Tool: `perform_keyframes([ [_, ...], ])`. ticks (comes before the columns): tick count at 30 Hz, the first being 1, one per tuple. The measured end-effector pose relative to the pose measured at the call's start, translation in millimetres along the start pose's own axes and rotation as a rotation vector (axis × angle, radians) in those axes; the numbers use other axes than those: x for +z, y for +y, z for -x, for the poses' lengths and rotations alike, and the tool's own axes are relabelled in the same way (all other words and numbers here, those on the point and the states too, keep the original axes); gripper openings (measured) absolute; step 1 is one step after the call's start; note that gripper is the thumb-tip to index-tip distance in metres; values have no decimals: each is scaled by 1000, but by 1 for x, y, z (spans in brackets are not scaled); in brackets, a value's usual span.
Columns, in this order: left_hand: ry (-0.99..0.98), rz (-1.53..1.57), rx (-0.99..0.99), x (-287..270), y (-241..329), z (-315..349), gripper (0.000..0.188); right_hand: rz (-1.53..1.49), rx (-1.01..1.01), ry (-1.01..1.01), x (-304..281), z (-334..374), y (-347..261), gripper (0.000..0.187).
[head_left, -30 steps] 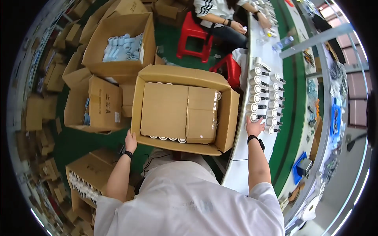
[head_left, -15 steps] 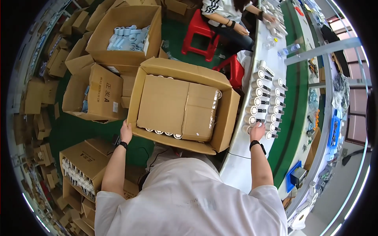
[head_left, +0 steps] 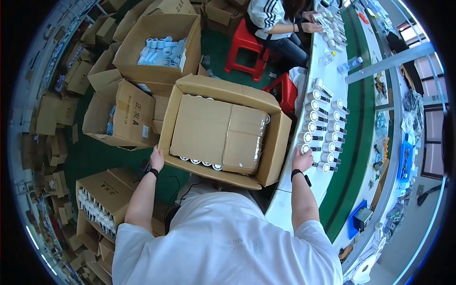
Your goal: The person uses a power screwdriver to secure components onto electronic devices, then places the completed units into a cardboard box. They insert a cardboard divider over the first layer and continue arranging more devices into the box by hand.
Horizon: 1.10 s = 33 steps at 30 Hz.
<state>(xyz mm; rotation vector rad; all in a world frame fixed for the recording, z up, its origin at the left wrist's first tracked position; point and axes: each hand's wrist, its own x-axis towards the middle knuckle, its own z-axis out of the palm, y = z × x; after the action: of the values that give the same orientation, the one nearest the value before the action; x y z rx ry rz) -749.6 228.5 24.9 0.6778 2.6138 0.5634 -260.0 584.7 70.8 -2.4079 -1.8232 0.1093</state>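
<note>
An open cardboard box [head_left: 278, 156] stands in front of me, with flat cardboard sheets [head_left: 199, 128] lying over white round-ended pieces inside it. My left hand [head_left: 157, 159] is closed on the box's near left corner. On the white bench to the right, white cylinders [head_left: 310, 116] with slotted round ends and black strips stand in two rows. My right hand [head_left: 302, 161] is at the near end of the left row, fingers curled round a white cylinder there. The palm and fingers hide most of that cylinder.
A co-worker's hands [head_left: 311, 23] handle white pieces at the bench's far end. Red stools [head_left: 244, 52] stand beside the bench. Open cartons [head_left: 126, 54] with light-blue and white parts crowd the left. A clear bottle [head_left: 349, 65] lies on the bench's far right.
My right hand has shifted left, to the outer side of the nearest cylinders. My left hand keeps its hold on the box. The co-worker's hands have come together over the bench.
</note>
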Motion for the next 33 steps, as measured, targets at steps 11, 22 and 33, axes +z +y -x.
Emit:
perform_keyframes([
  [11,-114,118,-33,-11,10,5,33,-411,-728,26,-130,120,-122,57],
  [22,-168,92,22,-12,13,5,34,-251,-1280,-322,74,228,-381,66],
  [33,-34,161,212,-9,2,3,34,-142,-1346,-164,113,229,-388,75],
])
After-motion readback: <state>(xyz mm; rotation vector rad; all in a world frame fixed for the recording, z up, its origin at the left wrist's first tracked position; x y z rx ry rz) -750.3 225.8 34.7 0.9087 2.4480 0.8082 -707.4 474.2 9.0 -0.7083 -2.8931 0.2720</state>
